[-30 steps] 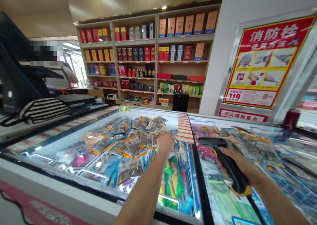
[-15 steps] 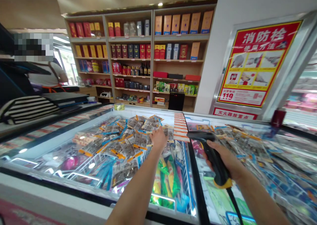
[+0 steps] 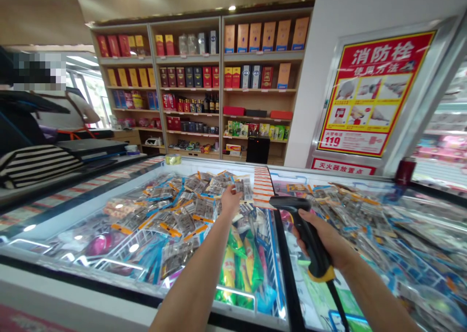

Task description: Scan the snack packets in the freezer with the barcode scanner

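Note:
My right hand (image 3: 323,234) is wrapped round the grip of a black and yellow barcode scanner (image 3: 314,247), whose head points left over the divider between two freezer bays. A cable runs down from its handle. My left hand (image 3: 230,199) reaches far into the left bay, its fingers pinched at the edge of a clear-and-grey snack packet (image 3: 247,188). Just right of that packet lies a strip of striped price labels (image 3: 261,186). Many similar packets with orange and blue edges (image 3: 182,210) are heaped to the left of my hand. Green and yellow bags (image 3: 241,264) fill a wire basket below it.
More packets (image 3: 350,215) are piled in the right bay. The freezer's white front rim (image 3: 73,293) runs across the near side. A striped bag (image 3: 40,164) rests on the counter at left, with a person behind it. Boxed goods stand on shelves (image 3: 193,88) at the back.
The packet at my left fingers stands more upright and shows more of its face. My right hand and the scanner stay nearly in place; the whole view has shifted slightly.

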`<action>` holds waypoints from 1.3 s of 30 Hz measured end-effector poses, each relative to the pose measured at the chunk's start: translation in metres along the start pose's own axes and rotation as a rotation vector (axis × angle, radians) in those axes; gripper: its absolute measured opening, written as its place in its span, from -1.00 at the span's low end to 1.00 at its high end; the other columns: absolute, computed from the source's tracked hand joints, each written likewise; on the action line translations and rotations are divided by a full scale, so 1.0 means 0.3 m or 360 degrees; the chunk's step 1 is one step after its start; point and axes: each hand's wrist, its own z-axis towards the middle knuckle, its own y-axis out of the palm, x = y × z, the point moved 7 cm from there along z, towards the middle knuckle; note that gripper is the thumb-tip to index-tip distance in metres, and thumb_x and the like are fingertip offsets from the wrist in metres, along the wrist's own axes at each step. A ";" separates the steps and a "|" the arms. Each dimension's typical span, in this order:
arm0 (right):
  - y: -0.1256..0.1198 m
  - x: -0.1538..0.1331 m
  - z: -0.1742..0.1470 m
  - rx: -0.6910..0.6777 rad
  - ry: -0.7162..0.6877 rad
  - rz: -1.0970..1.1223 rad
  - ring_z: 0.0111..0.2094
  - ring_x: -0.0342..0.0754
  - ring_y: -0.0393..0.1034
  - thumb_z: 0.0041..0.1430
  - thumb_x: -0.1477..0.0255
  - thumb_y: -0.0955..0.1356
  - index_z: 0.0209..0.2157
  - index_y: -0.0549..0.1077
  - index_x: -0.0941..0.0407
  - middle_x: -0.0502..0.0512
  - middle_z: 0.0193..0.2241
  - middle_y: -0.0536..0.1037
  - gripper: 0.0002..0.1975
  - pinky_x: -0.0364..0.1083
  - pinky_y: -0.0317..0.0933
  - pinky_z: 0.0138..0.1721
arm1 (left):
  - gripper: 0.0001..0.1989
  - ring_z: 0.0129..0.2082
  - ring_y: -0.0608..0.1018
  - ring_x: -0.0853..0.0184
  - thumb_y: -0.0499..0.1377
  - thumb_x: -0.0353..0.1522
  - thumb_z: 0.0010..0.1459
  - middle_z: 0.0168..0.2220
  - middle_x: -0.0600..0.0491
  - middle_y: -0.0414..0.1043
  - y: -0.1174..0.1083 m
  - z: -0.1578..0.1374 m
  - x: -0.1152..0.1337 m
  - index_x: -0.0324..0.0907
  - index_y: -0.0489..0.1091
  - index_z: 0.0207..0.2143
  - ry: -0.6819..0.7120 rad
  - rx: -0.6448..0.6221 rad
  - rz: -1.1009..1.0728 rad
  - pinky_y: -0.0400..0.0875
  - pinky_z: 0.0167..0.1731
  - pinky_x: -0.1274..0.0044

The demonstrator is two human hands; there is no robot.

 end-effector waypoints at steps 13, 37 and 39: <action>-0.017 -0.008 -0.012 -0.0090 -0.0084 -0.0002 -0.76 -0.21 0.25 -0.02 0.23 0.25 -0.43 0.34 0.17 -0.03 -0.70 0.40 -0.74 -0.24 0.15 -0.79 | -0.59 -0.46 0.45 0.41 0.12 -0.47 -0.14 -0.41 0.06 0.45 -0.015 0.018 -0.026 -0.22 0.30 -0.14 -0.0093 0.0072 -0.0274 0.25 -0.51 0.65; -0.015 -0.028 -0.019 -0.0034 -0.0206 -0.0110 -0.78 -0.21 0.24 -0.01 0.27 0.25 -0.45 0.33 0.18 -0.01 -0.72 0.39 -0.75 -0.26 0.11 -0.81 | -0.55 -0.57 0.40 0.45 0.14 -0.50 -0.19 -0.53 0.11 0.41 -0.010 0.016 -0.030 -0.22 0.33 -0.14 -0.0157 0.0087 -0.0561 0.22 -0.56 0.65; -0.008 -0.024 -0.016 -0.0059 -0.0201 -0.0120 -0.78 -0.22 0.23 -0.01 0.26 0.25 -0.48 0.32 0.19 -0.02 -0.74 0.38 -0.75 -0.26 0.12 -0.81 | -0.55 -0.56 0.41 0.45 0.13 -0.50 -0.17 -0.51 0.09 0.41 -0.009 0.017 -0.032 -0.24 0.31 -0.12 -0.0165 0.0082 -0.0581 0.23 -0.55 0.64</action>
